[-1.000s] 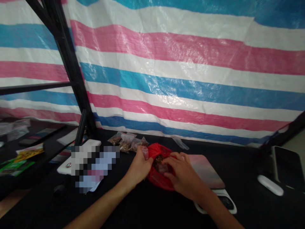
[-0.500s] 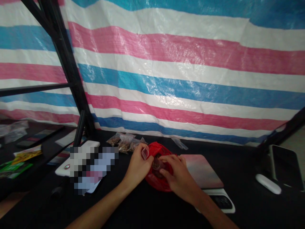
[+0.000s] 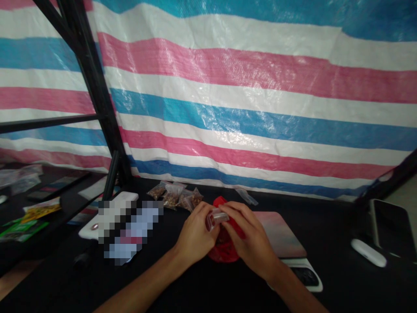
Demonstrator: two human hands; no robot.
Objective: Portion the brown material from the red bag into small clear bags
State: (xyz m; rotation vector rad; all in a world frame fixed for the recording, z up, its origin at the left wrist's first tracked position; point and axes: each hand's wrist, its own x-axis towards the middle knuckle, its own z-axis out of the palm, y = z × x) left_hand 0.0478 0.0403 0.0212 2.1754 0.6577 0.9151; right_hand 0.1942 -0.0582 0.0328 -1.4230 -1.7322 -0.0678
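My left hand (image 3: pixel 197 234) and my right hand (image 3: pixel 249 232) meet over the table, and their fingers pinch a small transparent plastic bag (image 3: pixel 215 218) from either side. Below them lies a red plastic bag (image 3: pixel 224 252), partly hidden by my hands, with brown dried material showing at its mouth. Several small clear zip bags of brown dried material (image 3: pixel 174 196) lie just beyond my left hand.
An empty clear bag (image 3: pixel 246 197) lies by the tarpaulin wall. To the right are a pink-toned pad (image 3: pixel 280 232), a white oval object (image 3: pixel 368 252) and a dark phone (image 3: pixel 392 228). A pixelated item (image 3: pixel 128 228) lies left, beside a black metal shelf frame (image 3: pixel 112 174) holding packets.
Both hands have come together and lifted the small transparent bag above the red bag. The red bag now looks more gathered, and less of its contents shows.
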